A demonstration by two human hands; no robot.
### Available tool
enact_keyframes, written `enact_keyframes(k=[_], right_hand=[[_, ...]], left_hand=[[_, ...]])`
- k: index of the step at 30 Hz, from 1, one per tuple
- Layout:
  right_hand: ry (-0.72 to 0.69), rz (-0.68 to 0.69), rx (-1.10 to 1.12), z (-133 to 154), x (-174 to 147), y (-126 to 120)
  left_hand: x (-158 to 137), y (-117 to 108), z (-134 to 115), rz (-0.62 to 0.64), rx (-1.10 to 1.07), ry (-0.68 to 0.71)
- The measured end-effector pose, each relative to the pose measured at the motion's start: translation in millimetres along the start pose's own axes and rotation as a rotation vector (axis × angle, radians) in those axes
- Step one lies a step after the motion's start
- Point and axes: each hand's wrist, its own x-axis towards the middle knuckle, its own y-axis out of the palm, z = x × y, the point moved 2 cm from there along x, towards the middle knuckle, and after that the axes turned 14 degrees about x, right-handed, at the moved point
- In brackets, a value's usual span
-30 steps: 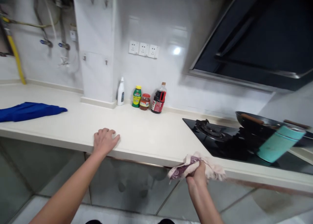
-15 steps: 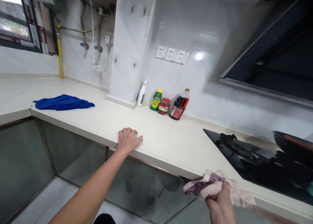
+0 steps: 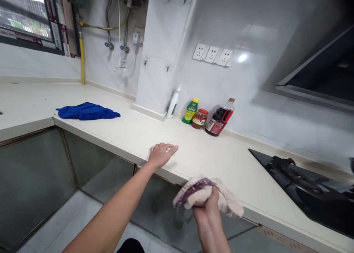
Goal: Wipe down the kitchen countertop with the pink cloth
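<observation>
1. Biggest in my view is the pale countertop (image 3: pixel 193 150), turning a corner at left.
2. Below it I have greenish cabinet doors (image 3: pixel 99 175), with metal trim along their seams.
3. At upper right, the dark range hood (image 3: pixel 326 69) juts from the wall, partly out of my picture.
4. Under it, the black stove (image 3: pixel 312 197) is set into the countertop, its burner toward the back.
5. A blue cloth (image 3: pixel 87 111) lies crumpled near the corner.
6. The pale cloth (image 3: pixel 197 194), banded in purple and bunched up, is at the countertop's front edge, partly overhanging the doors; I can't tell how firmly it touches.
7. Behind, near the wall, a dark sauce bottle (image 3: pixel 218 120) stands beside the jars, and a white bottle (image 3: pixel 173 104) stands by the pillar.
8. My right hand (image 3: pixel 207 208) grips the pale cloth, thumb on top.
9. My left hand (image 3: pixel 161 155) is palm down at the countertop's front edge, thumb outstretched, grasping nothing I can see.
10. Smallest, a green bottle (image 3: pixel 190 112) and a red-lidded jar (image 3: pixel 199 119) stand side by side.
</observation>
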Motion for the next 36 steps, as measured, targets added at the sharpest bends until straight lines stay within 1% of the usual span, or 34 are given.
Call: enact_keyframes(k=[2,3,6,9,11,13,15,17,20,24,26,29,31,32,33,34,35,36], right_hand=[[0.038,-0.023,0.084,-24,-20,28],[0.054,-0.013,0.107,-36,-30,43],[0.126,0.091,0.116,-65,-57,87],[0.273,0.174,0.145,-89,-79,125],[0.321,0.196,0.166,-102,-91,142],[0.316,0.220,0.185,-111,-99,147],[0.292,0.249,0.187,-119,-103,142],[0.290,0.279,0.149,-126,-102,128],[0.351,0.273,0.073,-129,-97,104],[0.416,0.331,0.056,-112,-94,73],[0.446,0.326,0.019,-101,-93,48],[0.503,0.250,-0.044,-88,-88,-4],[0.497,0.254,-0.066,-80,-83,-34],[0.469,0.275,-0.077,-75,-80,-45],[0.434,0.300,-0.100,-70,-77,-52],[0.403,0.339,-0.138,-63,-76,-54],[0.375,0.390,-0.193,-57,-75,-53],[0.336,0.458,-0.266,-51,-76,-48]], left_hand=[[2,-2,4,0.034,-0.023,-0.001],[3,-3,5,0.047,-0.030,0.002],[3,-7,7,0.080,-0.036,0.027],[2,-11,6,0.111,-0.023,0.057],[1,-12,5,0.131,-0.002,0.071],[0,-13,4,0.147,0.032,0.083],[-1,-11,2,0.152,0.075,0.087],[-3,-9,0,0.142,0.117,0.084],[-4,-4,-2,0.101,0.160,0.071],[-7,-5,-6,-0.003,0.175,0.056],[-15,-9,-9,-0.073,0.169,0.053],[-45,-7,-15,-0.193,0.152,0.065],[-76,7,-16,-0.284,0.081,0.090],[-94,17,-15,-0.354,-0.029,0.117],[-112,31,-12,-0.387,-0.153,0.128],[-129,46,-8,-0.396,-0.253,0.089],[-145,61,-3,-0.400,-0.356,-0.007],[-160,76,2,-0.376,-0.474,-0.114]])
